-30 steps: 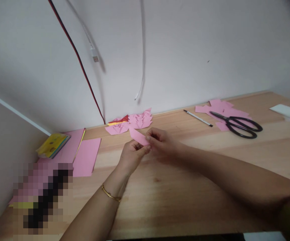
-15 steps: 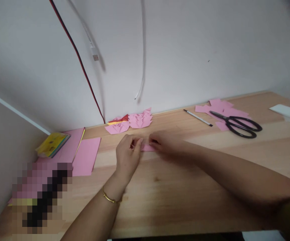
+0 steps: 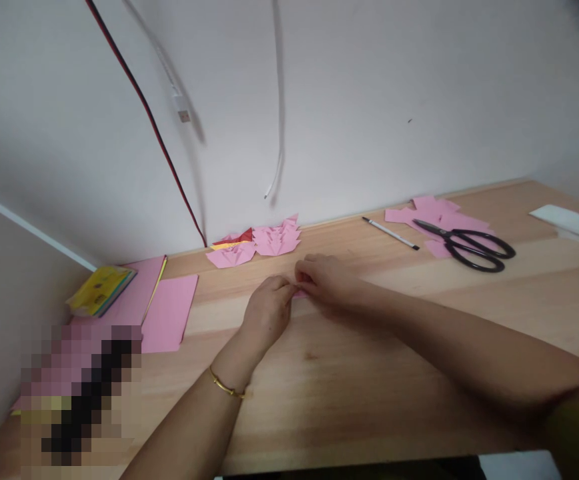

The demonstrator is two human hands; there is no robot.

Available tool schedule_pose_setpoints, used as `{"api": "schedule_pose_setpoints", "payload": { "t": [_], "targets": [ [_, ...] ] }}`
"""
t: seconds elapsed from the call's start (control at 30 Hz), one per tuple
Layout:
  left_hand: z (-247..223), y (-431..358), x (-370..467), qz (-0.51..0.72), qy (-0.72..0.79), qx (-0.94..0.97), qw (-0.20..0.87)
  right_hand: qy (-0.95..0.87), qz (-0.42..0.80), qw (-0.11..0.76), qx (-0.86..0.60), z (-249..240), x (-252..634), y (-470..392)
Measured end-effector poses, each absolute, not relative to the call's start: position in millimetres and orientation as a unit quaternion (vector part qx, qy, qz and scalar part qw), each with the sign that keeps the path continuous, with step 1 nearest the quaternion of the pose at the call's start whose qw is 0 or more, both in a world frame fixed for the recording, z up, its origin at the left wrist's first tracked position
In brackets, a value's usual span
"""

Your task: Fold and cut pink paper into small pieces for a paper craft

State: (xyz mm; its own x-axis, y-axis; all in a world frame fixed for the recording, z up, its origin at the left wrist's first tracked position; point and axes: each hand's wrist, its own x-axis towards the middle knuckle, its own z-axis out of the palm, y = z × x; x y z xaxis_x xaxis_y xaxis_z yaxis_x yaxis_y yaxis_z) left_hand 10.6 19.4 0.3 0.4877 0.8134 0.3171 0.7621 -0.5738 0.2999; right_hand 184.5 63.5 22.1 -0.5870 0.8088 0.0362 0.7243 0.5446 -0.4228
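A small piece of pink paper [image 3: 300,294] lies low over the middle of the desk [image 3: 349,393], nearly all of it hidden by fingers; its shape cannot be made out. The left hand [image 3: 269,310] and the right hand [image 3: 327,280] meet at it, fingertips pinching it from either side, though the exact grip is covered. Just beyond, near the wall [image 3: 339,120], sit folded pink pieces [image 3: 275,241], with a red and yellow one [image 3: 234,240] partly tucked among them. To the right, a pen [image 3: 390,233] lies near black-handled scissors [image 3: 462,243], which partly cover pink scraps [image 3: 437,213]. To the left, a yellow packet [image 3: 102,290] rests on pink sheets [image 3: 142,290], whose nearer part is blurred by pixelation along with a dark object.
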Motion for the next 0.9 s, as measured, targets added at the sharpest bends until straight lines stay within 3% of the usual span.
{"api": "schedule_pose_setpoints", "payload": {
  "t": [0.43, 0.9],
  "targets": [
    [-1.2, 21.8, 9.7, 0.179, 0.470, 0.863, 0.044, -0.849, 0.278, 0.102, -0.438, 21.4, 193.5, 69.2],
    [0.6, 21.8, 6.4, 0.193, 0.452, 0.868, 0.073, -0.889, 0.189, -0.009, -0.416, 33.4, 202.5, 69.6]
  ]
}}
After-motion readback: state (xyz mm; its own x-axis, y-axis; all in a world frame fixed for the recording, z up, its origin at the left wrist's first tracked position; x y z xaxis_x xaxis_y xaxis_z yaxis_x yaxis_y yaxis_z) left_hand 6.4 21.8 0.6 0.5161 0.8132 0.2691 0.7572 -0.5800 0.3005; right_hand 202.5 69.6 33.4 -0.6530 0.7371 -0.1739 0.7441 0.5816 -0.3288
